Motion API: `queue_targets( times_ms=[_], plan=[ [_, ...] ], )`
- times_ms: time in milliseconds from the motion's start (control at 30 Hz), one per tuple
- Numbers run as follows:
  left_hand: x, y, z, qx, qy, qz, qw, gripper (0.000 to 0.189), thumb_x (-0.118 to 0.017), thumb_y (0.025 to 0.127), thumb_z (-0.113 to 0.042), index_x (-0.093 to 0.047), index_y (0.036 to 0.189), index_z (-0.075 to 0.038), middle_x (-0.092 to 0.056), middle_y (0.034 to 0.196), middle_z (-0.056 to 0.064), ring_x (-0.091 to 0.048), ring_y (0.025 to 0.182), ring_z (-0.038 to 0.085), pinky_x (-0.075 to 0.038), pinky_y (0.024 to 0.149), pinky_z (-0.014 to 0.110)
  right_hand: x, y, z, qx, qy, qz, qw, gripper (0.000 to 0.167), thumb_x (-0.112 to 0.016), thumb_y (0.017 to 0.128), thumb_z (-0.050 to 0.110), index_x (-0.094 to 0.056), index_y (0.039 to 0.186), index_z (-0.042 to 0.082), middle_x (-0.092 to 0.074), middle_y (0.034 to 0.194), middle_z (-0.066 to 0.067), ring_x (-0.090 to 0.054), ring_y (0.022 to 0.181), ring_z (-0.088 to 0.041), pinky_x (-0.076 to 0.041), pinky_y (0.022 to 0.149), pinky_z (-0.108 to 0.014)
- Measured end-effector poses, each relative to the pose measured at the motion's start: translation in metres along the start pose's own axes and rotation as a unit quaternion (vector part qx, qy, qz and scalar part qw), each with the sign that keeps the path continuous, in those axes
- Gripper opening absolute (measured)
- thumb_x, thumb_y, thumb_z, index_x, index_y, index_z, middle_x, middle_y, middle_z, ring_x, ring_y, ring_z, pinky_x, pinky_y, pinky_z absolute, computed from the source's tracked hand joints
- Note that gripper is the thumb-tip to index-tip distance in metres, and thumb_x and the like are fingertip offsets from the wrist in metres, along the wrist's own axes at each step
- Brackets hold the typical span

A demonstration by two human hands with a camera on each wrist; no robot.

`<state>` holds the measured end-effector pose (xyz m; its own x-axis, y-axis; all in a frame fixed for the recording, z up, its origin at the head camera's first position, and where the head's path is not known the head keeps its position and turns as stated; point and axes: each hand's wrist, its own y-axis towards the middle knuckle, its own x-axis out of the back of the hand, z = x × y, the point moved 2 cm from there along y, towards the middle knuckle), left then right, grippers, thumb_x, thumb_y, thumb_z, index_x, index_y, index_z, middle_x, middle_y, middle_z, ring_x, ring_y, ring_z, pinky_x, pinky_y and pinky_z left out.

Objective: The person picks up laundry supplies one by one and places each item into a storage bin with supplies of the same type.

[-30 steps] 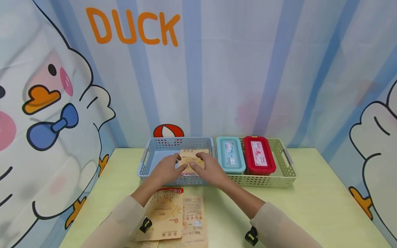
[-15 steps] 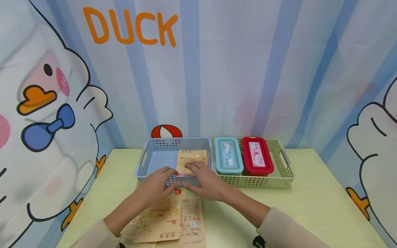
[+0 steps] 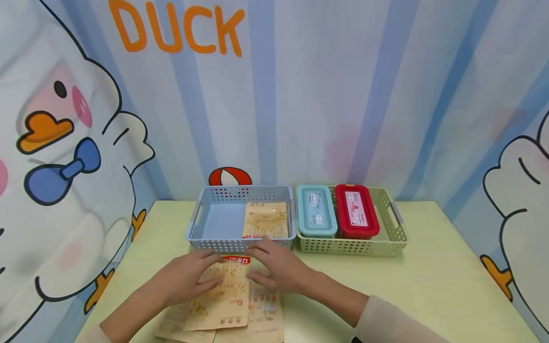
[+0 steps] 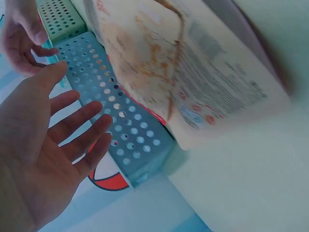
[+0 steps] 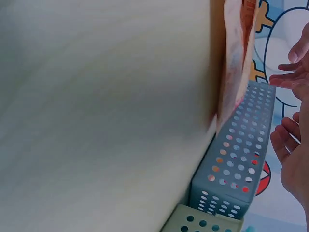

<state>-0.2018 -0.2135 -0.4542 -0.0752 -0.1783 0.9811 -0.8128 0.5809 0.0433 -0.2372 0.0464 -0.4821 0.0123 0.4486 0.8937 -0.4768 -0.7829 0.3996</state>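
Note:
Both hands hover over a pile of flat beige printed pouches on the table. My left hand [image 3: 188, 278] has relaxed, spread fingers beside the top pouch [image 3: 233, 297], which has a red strip along its far edge. My right hand [image 3: 279, 267] is on the other side, fingers loosely bent, just in front of the blue basket [image 3: 223, 245]. In the left wrist view, nothing lies between the fingers of the left hand [image 4: 58, 145]. The right hand [image 5: 292, 150] is likewise without a thing in the right wrist view. One similar pouch [image 3: 267, 216] lies at the right inside the blue basket.
A green basket [image 3: 356, 247] adjoins the blue one on the right. It holds a box with a turquoise lid [image 3: 317, 214] and a box with a red lid [image 3: 357, 212]. More pouches [image 3: 268, 317] lie under the top one. A duck-printed curtain [image 3: 309, 95] hangs behind the table.
Both hands have drawn back from the pouch in the blue basket toward the pile in front. That pouch stays in the basket. The left hand has also shifted leftward.

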Motion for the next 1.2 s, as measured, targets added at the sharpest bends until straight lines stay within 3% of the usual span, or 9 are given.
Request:
queue_targets(
  times_ms=[167, 267, 333, 500, 633, 733, 900, 1067, 1200],
  plan=[
    [-0.007, -0.015, 0.016, -0.014, 0.067, 0.000, 0.9977, 0.031, -0.082, 0.095, -0.021, -0.073, 0.123, -0.012, -0.068, 0.107, 0.001, -0.068, 0.090, 0.019, -0.058, 0.071, 0.036, -0.013, -0.002, 0.001, -0.018, -0.003, 0.060, 0.9981, 0.053, -0.070, 0.104, 0.039, -0.061, 0.146, 0.009, -0.063, 0.138, -0.004, -0.060, 0.127, -0.019, -0.054, 0.102, -0.032],
    [-0.012, -0.025, 0.026, -0.010, 0.096, 0.006, 0.9953, 0.035, -0.084, 0.091, -0.013, -0.072, 0.123, -0.012, -0.068, 0.108, 0.002, -0.068, 0.094, 0.022, -0.059, 0.073, 0.037, -0.020, -0.003, 0.002, -0.023, -0.003, 0.092, 0.9955, 0.051, -0.070, 0.104, 0.036, -0.061, 0.147, 0.010, -0.062, 0.141, -0.004, -0.060, 0.129, -0.018, -0.054, 0.102, -0.031],
    [-0.015, -0.030, 0.032, -0.008, 0.106, 0.017, 0.9942, 0.041, -0.087, 0.089, -0.015, -0.071, 0.127, -0.013, -0.069, 0.115, 0.004, -0.069, 0.102, 0.027, -0.060, 0.078, 0.040, -0.024, -0.003, 0.003, -0.028, -0.004, 0.111, 0.9934, 0.050, -0.071, 0.104, 0.034, -0.060, 0.148, 0.012, -0.060, 0.143, -0.003, -0.058, 0.132, -0.018, -0.052, 0.105, -0.030],
    [-0.019, -0.039, 0.040, 0.010, 0.092, 0.071, 0.9932, 0.056, -0.088, 0.089, -0.031, -0.068, 0.138, -0.016, -0.067, 0.135, 0.009, -0.065, 0.120, 0.034, -0.059, 0.089, 0.051, -0.030, -0.006, 0.005, -0.039, -0.003, 0.141, 0.9893, 0.049, -0.074, 0.101, 0.029, -0.062, 0.146, 0.013, -0.058, 0.148, -0.004, -0.054, 0.138, -0.019, -0.051, 0.108, -0.032],
    [-0.022, -0.043, 0.040, 0.042, 0.076, 0.102, 0.9910, 0.055, -0.086, 0.091, -0.029, -0.067, 0.142, -0.021, -0.065, 0.142, 0.008, -0.064, 0.126, 0.035, -0.058, 0.092, 0.054, -0.033, -0.007, 0.005, -0.033, -0.009, 0.149, 0.9883, 0.043, -0.074, 0.101, 0.028, -0.065, 0.141, 0.014, -0.057, 0.150, -0.005, -0.053, 0.138, -0.019, -0.054, 0.103, -0.032],
    [-0.024, -0.045, 0.040, 0.046, 0.046, 0.116, 0.9912, 0.055, -0.085, 0.092, -0.026, -0.067, 0.144, -0.023, -0.065, 0.143, 0.008, -0.064, 0.126, 0.036, -0.059, 0.090, 0.053, -0.036, -0.008, 0.005, -0.027, -0.009, 0.150, 0.9883, 0.037, -0.071, 0.102, 0.026, -0.067, 0.138, 0.015, -0.057, 0.150, -0.005, -0.054, 0.137, -0.019, -0.054, 0.102, -0.031],
    [-0.029, -0.049, 0.044, 0.041, 0.008, 0.126, 0.9911, 0.056, -0.081, 0.094, -0.032, -0.065, 0.147, -0.023, -0.064, 0.143, 0.013, -0.065, 0.125, 0.038, -0.060, 0.087, 0.052, -0.039, -0.010, 0.007, -0.015, -0.009, 0.159, 0.9872, 0.036, -0.071, 0.103, 0.032, -0.069, 0.136, 0.017, -0.057, 0.151, -0.005, -0.054, 0.137, -0.019, -0.051, 0.107, -0.031],
    [-0.029, -0.053, 0.049, 0.035, -0.007, 0.135, 0.9903, 0.058, -0.078, 0.095, -0.038, -0.064, 0.148, -0.021, -0.062, 0.147, 0.014, -0.061, 0.129, 0.040, -0.059, 0.090, 0.053, -0.040, -0.010, 0.007, -0.013, -0.009, 0.175, 0.9845, 0.051, -0.072, 0.101, 0.045, -0.066, 0.142, 0.017, -0.054, 0.154, -0.005, -0.052, 0.141, -0.020, -0.046, 0.113, -0.031],
    [-0.030, -0.055, 0.050, 0.005, -0.002, 0.117, 0.9931, 0.057, -0.076, 0.096, -0.040, -0.064, 0.148, -0.021, -0.063, 0.146, 0.013, -0.061, 0.129, 0.041, -0.059, 0.090, 0.054, -0.039, -0.010, 0.007, -0.016, 0.003, 0.200, 0.9796, 0.062, -0.073, 0.099, 0.050, -0.061, 0.149, 0.017, -0.050, 0.159, -0.005, -0.048, 0.145, -0.021, -0.044, 0.115, -0.033]
  ],
)
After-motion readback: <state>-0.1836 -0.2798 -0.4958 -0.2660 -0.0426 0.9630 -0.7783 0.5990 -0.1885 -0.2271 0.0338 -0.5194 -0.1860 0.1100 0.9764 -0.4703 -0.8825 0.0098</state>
